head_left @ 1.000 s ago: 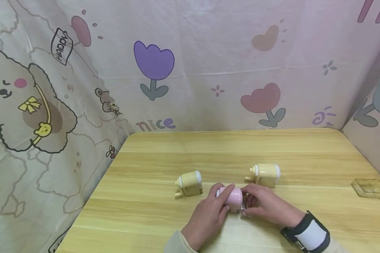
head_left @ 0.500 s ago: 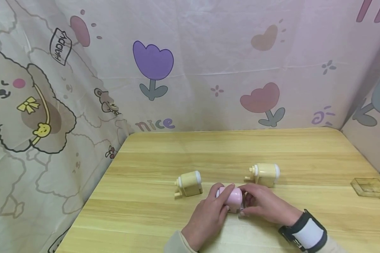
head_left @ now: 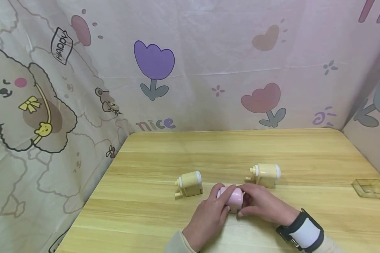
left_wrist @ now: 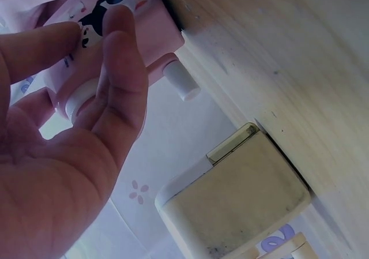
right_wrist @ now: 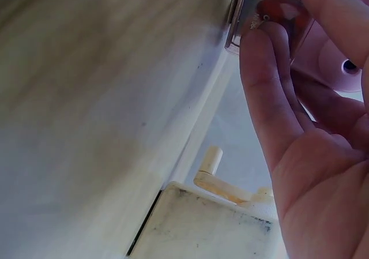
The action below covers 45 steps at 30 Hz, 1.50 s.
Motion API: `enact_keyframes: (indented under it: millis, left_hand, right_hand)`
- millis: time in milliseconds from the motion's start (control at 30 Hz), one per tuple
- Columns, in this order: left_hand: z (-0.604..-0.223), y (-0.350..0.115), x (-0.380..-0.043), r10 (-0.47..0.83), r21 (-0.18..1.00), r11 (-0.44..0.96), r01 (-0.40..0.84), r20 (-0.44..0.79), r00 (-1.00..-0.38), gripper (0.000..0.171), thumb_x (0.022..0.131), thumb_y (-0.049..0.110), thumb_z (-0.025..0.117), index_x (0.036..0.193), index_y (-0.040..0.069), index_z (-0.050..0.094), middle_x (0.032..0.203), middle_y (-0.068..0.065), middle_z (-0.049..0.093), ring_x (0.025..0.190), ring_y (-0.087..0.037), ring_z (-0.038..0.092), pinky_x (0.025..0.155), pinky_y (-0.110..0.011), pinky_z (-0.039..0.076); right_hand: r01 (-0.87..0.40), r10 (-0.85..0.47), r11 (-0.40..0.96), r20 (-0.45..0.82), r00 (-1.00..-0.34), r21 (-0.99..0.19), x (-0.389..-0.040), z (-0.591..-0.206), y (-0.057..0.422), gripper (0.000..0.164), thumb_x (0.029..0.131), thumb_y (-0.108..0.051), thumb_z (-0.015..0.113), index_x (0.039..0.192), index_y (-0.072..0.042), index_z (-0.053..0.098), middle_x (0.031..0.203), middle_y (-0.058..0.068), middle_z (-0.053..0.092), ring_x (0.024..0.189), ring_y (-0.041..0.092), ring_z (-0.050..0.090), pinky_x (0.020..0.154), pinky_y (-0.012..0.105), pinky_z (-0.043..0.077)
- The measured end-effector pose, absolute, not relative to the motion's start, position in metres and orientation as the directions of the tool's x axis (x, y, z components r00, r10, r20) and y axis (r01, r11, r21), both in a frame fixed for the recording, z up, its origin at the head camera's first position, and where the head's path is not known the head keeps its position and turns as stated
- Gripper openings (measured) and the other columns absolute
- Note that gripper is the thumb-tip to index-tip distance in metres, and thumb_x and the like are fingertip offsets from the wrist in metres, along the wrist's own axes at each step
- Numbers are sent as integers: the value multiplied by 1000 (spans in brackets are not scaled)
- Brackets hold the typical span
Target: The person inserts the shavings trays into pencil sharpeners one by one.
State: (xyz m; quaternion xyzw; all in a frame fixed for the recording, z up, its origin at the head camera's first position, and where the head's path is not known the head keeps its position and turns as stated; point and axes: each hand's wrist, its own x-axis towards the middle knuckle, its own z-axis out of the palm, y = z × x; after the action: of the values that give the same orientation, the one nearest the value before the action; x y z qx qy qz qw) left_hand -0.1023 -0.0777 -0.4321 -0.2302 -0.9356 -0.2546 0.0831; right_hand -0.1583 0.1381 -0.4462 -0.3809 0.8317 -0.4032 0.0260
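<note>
A pink hand-crank pencil sharpener [head_left: 235, 197] stands on the table between both hands. My left hand [head_left: 209, 214] grips it from the left; the left wrist view shows fingers and thumb around its printed body [left_wrist: 153, 31], near the white crank knob [left_wrist: 181, 80]. My right hand [head_left: 263, 205] is at the sharpener's right end. In the right wrist view its fingers pinch a clear shavings drawer [right_wrist: 259, 31] against the pink body, which has a dark pencil hole [right_wrist: 349, 66]. The head view has most of the drawer hidden behind fingers.
One yellow crank sharpener [head_left: 190, 184] stands left of the hands, and another [head_left: 267, 174] just behind the right hand. A clear yellowish drawer [head_left: 369, 188] lies at the table's right edge. Printed cloth [head_left: 202, 105] hangs behind and beside the wooden table [head_left: 139, 218].
My right hand has moved slightly left toward the pink sharpener, and the clear drawer that showed between them is now hidden in the head view. The left hand stays put.
</note>
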Motion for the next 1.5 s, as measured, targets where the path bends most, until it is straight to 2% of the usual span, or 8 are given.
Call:
enact_keyframes:
  millis: [633,967,1500]
  left_hand:
    - [-431,-76,-102,389,426,766,482,289,-875,62,92,18,59,147,36,35,134,-3,43,57,-6,45,55,-21,42]
    - [-431,-76,-101,384,434,770,467,267,-884,62,92,20,59,147,37,34,135,-1,42,59,-6,46,56,-21,43]
    - [-431,-76,-101,396,412,762,500,314,-863,63,91,17,61,146,35,36,133,-3,44,60,-8,49,56,-22,44]
  right_hand:
    - [-614,-655,407,253,-712,-676,-160,-443,134,49,68,-34,82,110,-19,60,93,-12,56,78,5,55,67,26,50]
    - [-608,-657,430,231,-718,-667,-162,-443,134,54,67,-36,82,113,-19,59,94,-12,57,80,5,55,69,27,50]
    - [-611,-663,421,232,-712,-670,-163,-444,134,55,65,-38,83,112,-19,60,94,-11,57,81,4,56,69,26,50]
